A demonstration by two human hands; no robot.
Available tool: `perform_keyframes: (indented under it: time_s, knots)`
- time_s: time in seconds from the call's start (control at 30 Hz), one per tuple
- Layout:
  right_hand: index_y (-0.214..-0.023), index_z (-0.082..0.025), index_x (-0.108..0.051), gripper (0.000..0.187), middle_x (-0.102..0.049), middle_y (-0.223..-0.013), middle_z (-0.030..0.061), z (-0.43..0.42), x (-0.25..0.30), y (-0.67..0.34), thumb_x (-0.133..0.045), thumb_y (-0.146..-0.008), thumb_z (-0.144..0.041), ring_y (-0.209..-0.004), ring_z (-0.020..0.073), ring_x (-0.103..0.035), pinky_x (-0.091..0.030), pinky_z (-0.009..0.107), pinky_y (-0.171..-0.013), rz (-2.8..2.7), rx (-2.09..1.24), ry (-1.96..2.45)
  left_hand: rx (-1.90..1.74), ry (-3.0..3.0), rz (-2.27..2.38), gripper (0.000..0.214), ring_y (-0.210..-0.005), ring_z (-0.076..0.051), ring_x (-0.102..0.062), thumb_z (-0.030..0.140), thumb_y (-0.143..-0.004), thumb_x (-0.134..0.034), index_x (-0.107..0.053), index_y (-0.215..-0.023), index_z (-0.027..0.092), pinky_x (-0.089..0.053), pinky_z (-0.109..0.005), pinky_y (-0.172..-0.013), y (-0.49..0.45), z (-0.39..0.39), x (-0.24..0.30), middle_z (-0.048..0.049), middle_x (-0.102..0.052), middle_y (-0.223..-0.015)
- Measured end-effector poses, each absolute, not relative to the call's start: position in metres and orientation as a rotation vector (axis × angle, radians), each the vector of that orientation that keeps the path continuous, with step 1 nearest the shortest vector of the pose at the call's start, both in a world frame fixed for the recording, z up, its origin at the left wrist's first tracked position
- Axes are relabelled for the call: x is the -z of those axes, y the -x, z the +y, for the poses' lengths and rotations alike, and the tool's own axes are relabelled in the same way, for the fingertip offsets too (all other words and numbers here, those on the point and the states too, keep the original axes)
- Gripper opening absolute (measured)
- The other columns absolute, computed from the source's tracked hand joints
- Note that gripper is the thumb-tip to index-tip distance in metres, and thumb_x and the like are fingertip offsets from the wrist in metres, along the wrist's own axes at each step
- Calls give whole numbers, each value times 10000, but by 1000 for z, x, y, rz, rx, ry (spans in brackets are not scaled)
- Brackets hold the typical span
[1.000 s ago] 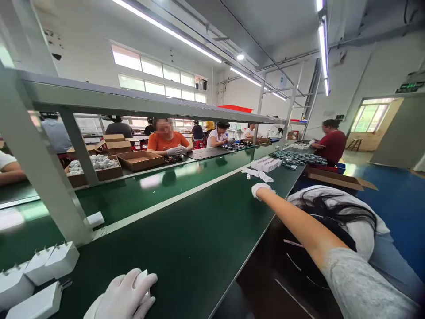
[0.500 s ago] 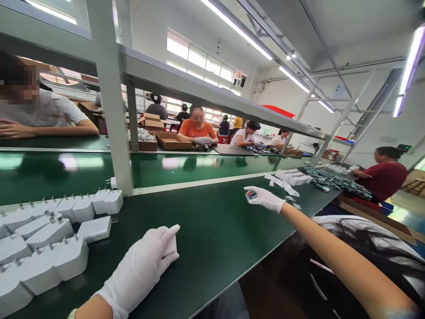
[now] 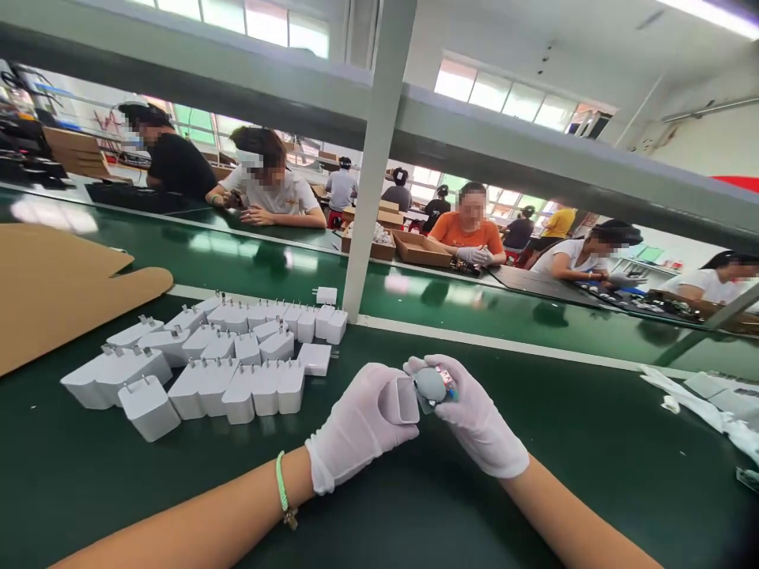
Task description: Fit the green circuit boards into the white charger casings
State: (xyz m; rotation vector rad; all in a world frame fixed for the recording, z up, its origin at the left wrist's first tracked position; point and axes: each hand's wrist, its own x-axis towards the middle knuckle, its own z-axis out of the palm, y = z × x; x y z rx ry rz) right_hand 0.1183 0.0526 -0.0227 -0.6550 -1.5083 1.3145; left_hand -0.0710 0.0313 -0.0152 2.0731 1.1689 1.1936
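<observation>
My left hand (image 3: 371,419), in a white glove, is closed around a white plastic charger housing (image 3: 408,401) whose hollow end faces right. In my gloved right hand (image 3: 471,415) is a small circuit board (image 3: 435,385) with a grey pad and coloured parts on it. The board's left edge is close to the housing's opening; whether they touch I cannot tell. To the left of my hands, several white charger plugs (image 3: 240,395) stand in rows with their metal prongs up. One plug (image 3: 315,359) lies on its side with its prongs pointing right.
A brown cardboard piece (image 3: 65,284) lies at the left. White housings (image 3: 726,395) and a white cloth-like item (image 3: 681,399) are at the right. A grey post (image 3: 379,158) and shelf beam stand ahead of the green table (image 3: 534,490). Several co-workers sit across the line.
The view has turned left. My right hand has come in from the far right with the circuit board, and both hands are now side by side, the board close to the housing.
</observation>
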Motion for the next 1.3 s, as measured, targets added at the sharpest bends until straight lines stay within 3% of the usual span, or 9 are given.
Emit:
perform_keyframes:
  time_s: [0.13,0.27,0.4,0.57,0.8,0.97,1.1,1.3]
  knots:
    - [-1118,-240,-558,618,-650,-1193,116,48,29,-131,-830,-613,-470,-1107,282,-610,-509,437,-916,-1635,-1205,778,-1097,-2042,1175,477,-875,-214,-604,129,-540,-786,-599,-979,157,-538,-371,-777,67,37,24,-56,-589,-949]
    - [-1105,-243,-560,606,-655,-1192,106,41,27,-131,-822,-615,-485,-1115,273,-611,-515,430,-929,-1659,-1134,867,-1057,-2078,1180,486,-867,-205,-609,202,-553,-806,-609,-996,166,-547,-372,-788,64,39,31,-60,-582,-976]
    - [-1126,-265,-590,532,-670,-1176,69,28,24,-125,-812,-660,-390,-1056,265,-648,-534,430,-921,-1797,-874,1072,-1070,-2129,1188,483,-868,-196,-613,317,-575,-817,-615,-993,181,-553,-354,-802,63,38,30,-57,-577,-974]
    - [-1132,-293,-615,501,-689,-1152,16,17,20,-123,-787,-663,-246,-1024,249,-668,-563,393,-909,-2020,-438,1129,-1131,-2211,1158,394,-881,-169,-608,177,-634,-719,-599,-1010,173,-552,-303,-806,64,33,27,-59,-558,-1009]
    - [-1186,-277,-608,584,-685,-1170,39,15,20,-128,-818,-651,-381,-1020,259,-674,-571,385,-919,-2007,-440,1058,-1189,-2249,1044,456,-939,-153,-590,189,-644,-753,-563,-1059,194,-530,-272,-859,66,28,24,-41,-544,-1033]
    - [-1367,-285,-478,703,-594,-1310,62,15,16,-128,-740,-737,-453,-1145,288,-601,-512,407,-993,-2212,-259,924,-1220,-2267,981,480,-957,-154,-580,209,-641,-770,-544,-1064,188,-524,-265,-870,66,26,25,-47,-541,-1048]
    - [-1426,-289,-394,790,-512,-1397,80,14,19,-128,-676,-743,-569,-1206,309,-548,-475,430,-1018,-2188,-404,905,-1184,-2256,1011,470,-954,-152,-584,229,-651,-772,-553,-1065,186,-527,-261,-866,66,25,21,-47,-554,-1044]
    - [-1441,-270,-303,741,-573,-1294,107,13,30,-122,-560,-829,-600,-1111,248,-607,-508,411,-947,-1759,-1249,985,-1155,-2251,1051,510,-972,-169,-580,236,-599,-815,-575,-1048,216,-534,-286,-867,69,23,19,-42,-555,-1053]
